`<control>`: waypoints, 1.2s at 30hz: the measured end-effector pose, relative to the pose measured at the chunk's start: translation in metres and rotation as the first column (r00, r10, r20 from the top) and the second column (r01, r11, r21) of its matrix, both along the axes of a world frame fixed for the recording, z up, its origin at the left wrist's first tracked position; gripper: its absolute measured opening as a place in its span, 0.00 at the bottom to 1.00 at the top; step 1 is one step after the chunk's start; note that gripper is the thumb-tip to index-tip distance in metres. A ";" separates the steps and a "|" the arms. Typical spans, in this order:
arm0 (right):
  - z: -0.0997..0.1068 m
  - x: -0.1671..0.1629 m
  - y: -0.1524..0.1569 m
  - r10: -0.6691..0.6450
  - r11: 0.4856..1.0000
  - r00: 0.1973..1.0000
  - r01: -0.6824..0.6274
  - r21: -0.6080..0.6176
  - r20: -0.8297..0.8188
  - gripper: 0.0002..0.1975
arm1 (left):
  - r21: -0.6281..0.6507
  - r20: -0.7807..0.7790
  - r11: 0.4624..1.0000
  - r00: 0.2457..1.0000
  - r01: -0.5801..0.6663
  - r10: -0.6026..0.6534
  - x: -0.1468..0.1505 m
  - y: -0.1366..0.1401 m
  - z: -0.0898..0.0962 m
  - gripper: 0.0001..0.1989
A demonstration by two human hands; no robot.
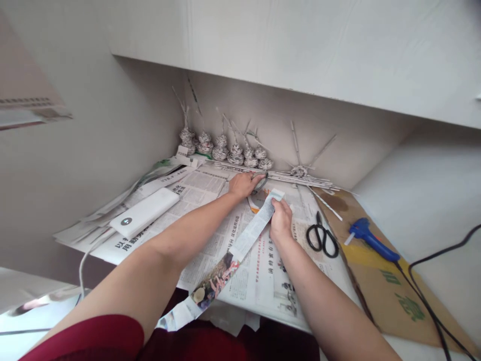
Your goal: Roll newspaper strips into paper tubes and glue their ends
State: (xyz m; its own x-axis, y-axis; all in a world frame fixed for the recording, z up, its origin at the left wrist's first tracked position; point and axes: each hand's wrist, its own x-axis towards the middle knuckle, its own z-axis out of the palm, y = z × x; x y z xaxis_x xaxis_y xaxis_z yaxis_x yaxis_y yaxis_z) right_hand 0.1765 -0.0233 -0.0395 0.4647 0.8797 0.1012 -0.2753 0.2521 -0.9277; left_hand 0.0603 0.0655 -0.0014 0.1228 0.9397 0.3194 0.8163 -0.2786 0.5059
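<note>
In my right hand (pixel 281 216), thumb on top, is the far end of a long newspaper strip (pixel 250 235). The strip slants down across the table toward my lap, with a coloured picture along its lower part. My left hand (pixel 244 185) reaches farther forward, close to a row of thin rolled paper sticks (pixel 278 176). Its fingers are drawn together around a small dark and greyish item, too small to name. A printed grey and orange piece (pixel 258 200) lies just below that hand. Black-handled scissors (pixel 322 240) rest to the right of my right hand.
Several woven paper gourds (pixel 235 155) stand along the back wall, beside a started weave with upright sticks (pixel 299 171). A white power bank (pixel 145 213) with a cable lies left, near stacked newspaper (pixel 108 213). A blue glue gun (pixel 376 240) sits on cardboard (pixel 398 291) at right.
</note>
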 end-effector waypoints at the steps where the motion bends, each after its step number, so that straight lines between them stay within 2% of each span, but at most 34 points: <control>1: 0.000 0.000 0.000 -0.002 1.000 1.000 0.002 0.002 -0.005 0.08 | -0.007 -0.003 1.000 1.000 -0.007 0.007 -0.001 -0.001 -0.001 0.34; 6: -0.002 0.001 0.001 0.010 1.000 1.000 -0.010 0.001 0.015 0.08 | 0.001 0.031 1.000 0.999 0.028 -0.028 -0.002 -0.004 -0.001 0.26; 9: -0.004 0.001 0.001 0.027 1.000 0.999 -0.027 -0.005 0.025 0.08 | 0.048 0.181 0.989 0.972 0.141 -0.147 -0.003 -0.001 0.000 0.17; 11: -0.005 0.001 0.001 0.057 0.998 0.997 -0.057 -0.011 0.052 0.08 | 0.099 0.293 0.973 0.929 0.206 -0.226 -0.002 0.001 0.000 0.16; 13: -0.005 0.000 -0.001 0.098 0.995 0.990 -0.096 -0.023 0.104 0.09 | 0.125 0.378 0.967 0.891 0.222 -0.253 0.001 0.003 0.000 0.14; 16: -0.004 0.000 -0.004 0.120 0.993 0.976 -0.120 -0.012 0.181 0.09 | 0.091 0.487 0.986 0.857 0.139 -0.166 0.010 0.008 0.001 0.10; 20: -0.002 -0.001 -0.007 0.107 0.993 0.972 -0.115 0.026 0.211 0.08 | 0.045 0.541 0.999 0.841 -0.011 -0.015 0.019 0.012 0.003 0.15; 23: -0.001 -0.001 -0.007 0.125 0.991 0.964 -0.131 0.010 0.236 0.07 | 0.104 0.415 0.994 0.910 -0.041 -0.006 0.020 0.010 -0.001 0.19; 25: -0.001 -0.001 -0.007 0.136 0.990 0.949 -0.140 -0.004 0.285 0.07 | 0.106 0.265 0.994 0.964 0.008 -0.036 0.020 0.006 -0.006 0.21; 27: -0.001 -0.002 -0.008 0.146 0.988 0.932 -0.154 -0.001 0.331 0.08 | 0.053 0.094 0.995 0.991 0.087 -0.092 0.022 0.001 -0.012 0.21; 31: -0.002 -0.003 -0.008 0.163 0.985 0.924 -0.175 0.003 0.346 0.08 | -0.010 -0.184 0.968 0.952 0.249 -0.247 0.027 -0.009 -0.015 0.15; 36: -0.004 -0.001 -0.005 0.150 0.988 0.949 -0.157 0.004 0.279 0.08 | -0.014 -0.309 0.949 0.901 0.316 -0.305 0.022 -0.024 -0.012 0.12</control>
State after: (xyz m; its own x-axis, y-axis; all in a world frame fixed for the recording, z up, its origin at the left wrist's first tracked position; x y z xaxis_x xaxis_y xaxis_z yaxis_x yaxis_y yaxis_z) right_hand 0.1753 -0.0287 -0.0437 0.2750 0.9335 0.2302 -0.0458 0.2518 -0.9667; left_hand 0.0822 0.0413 -0.0133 0.5025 0.8269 0.2525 0.7979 -0.5560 0.2328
